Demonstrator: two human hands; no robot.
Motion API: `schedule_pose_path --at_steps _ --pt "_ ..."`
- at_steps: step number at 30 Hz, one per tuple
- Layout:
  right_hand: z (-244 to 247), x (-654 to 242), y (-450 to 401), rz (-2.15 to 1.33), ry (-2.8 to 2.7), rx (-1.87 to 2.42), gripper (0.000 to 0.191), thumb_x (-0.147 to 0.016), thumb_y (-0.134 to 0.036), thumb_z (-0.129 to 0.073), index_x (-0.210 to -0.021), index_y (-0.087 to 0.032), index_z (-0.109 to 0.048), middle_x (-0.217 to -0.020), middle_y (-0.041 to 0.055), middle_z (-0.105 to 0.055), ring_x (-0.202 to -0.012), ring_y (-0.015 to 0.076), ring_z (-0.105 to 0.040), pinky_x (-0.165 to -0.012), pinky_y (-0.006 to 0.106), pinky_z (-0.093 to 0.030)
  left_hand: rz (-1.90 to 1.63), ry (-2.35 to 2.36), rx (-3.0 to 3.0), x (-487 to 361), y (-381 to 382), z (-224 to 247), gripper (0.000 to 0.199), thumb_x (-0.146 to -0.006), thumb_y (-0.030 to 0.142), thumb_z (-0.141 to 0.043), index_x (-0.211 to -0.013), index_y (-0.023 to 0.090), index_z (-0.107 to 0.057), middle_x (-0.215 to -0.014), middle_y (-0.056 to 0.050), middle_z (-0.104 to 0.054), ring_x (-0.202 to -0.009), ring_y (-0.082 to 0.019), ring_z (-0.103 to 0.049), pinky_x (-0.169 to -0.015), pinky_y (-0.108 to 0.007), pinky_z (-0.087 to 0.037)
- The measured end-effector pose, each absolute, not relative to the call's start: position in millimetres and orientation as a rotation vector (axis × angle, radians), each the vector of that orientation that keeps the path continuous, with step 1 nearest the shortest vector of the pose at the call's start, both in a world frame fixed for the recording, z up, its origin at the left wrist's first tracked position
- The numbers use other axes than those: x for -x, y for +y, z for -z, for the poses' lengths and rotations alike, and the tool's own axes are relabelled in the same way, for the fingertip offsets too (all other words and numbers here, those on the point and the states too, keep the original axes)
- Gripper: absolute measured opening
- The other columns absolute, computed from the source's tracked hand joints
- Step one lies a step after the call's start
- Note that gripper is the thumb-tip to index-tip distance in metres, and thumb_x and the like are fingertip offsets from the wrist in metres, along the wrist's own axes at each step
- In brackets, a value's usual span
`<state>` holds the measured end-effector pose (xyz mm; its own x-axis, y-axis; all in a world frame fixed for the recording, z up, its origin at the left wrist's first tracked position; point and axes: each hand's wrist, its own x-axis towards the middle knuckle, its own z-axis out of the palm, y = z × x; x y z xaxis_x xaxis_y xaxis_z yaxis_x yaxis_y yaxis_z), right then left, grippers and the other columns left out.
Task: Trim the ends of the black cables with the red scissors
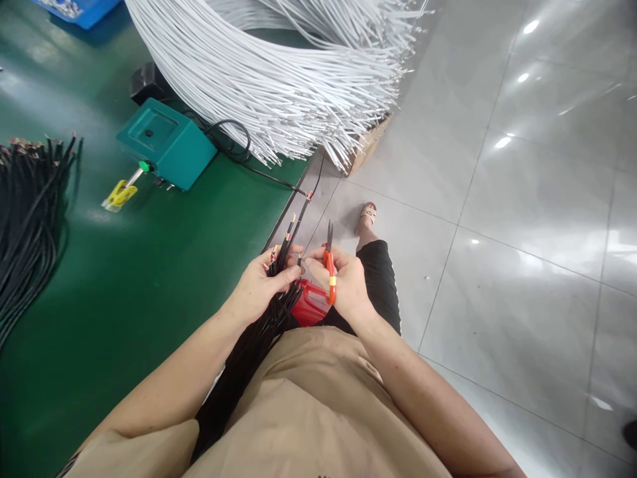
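My left hand (259,282) is closed on black cables (283,260), whose stripped ends show small coloured wires. The bundle runs down across my lap, along the table edge. Between my left thumb and fingers one cable end points up toward my right hand. My right hand (346,275) is closed around orange-handled scissors (331,265), their dark blades pointing away from me. The right fingertips come close to that single cable end; whether they touch it I cannot tell.
On the green table (199,265) stands a teal device (166,143) with a yellow clip (119,196) and a black cord. White cables (279,79) hang over the table's far edge above a cardboard box (368,146). More black cables (30,219) lie at left. A red plastic thing (309,304) is below my hands.
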<state>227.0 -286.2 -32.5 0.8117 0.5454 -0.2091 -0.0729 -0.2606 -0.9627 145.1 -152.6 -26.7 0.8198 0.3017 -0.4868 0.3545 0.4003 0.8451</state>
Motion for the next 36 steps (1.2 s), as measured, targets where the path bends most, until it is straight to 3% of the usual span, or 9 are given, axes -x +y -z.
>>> schedule_pose_path --at_steps 9,21,28,36 --pt "62.7 -231.1 -302.1 -0.264 -1.002 2.262 0.014 -0.08 -0.026 -0.058 -0.086 -0.016 -0.064 -0.079 0.0033 -0.06 -0.067 0.0141 -0.048 -0.067 0.029 -0.033 0.02 0.687 -1.12 -148.0 -151.8 24.4 0.033 -0.067 0.022 -0.078 -0.099 0.017 -0.069 -0.074 0.001 -0.053 -0.061 -0.005 -0.046 -0.046 -0.016 -0.026" --pt "62.5 -233.4 -306.9 -0.019 -1.203 2.419 0.025 -0.088 -0.026 -0.051 -0.067 -0.017 -0.061 -0.061 0.0013 -0.055 -0.055 0.013 -0.04 -0.061 0.029 -0.025 0.023 0.693 -1.129 -148.1 -151.8 22.3 0.036 -0.068 0.023 -0.077 -0.102 0.016 -0.069 -0.073 0.0 -0.054 -0.06 -0.005 -0.043 -0.046 -0.016 -0.027" --pt "56.7 -238.6 -310.1 -0.144 -1.079 2.348 0.031 -0.086 -0.041 -0.056 -0.067 -0.018 -0.061 -0.063 0.0001 -0.054 -0.056 0.0114 -0.04 -0.062 0.028 -0.027 0.015 0.705 -1.146 -147.9 -151.3 23.4 0.035 -0.065 0.024 -0.078 -0.099 0.017 -0.071 -0.072 0.003 -0.049 -0.055 -0.003 -0.039 -0.046 -0.017 -0.028" --pt "49.3 -248.0 -315.1 -0.169 -1.278 2.385 0.027 -0.087 -0.033 -0.054 -0.066 -0.017 -0.062 -0.062 0.0005 -0.055 -0.057 0.0117 -0.042 -0.063 0.029 -0.025 0.03 0.698 -1.21 -145.8 -149.4 26.1 0.034 -0.066 0.025 -0.078 -0.099 0.019 -0.072 -0.071 0.003 -0.049 -0.059 -0.005 -0.045 -0.051 -0.018 -0.032"
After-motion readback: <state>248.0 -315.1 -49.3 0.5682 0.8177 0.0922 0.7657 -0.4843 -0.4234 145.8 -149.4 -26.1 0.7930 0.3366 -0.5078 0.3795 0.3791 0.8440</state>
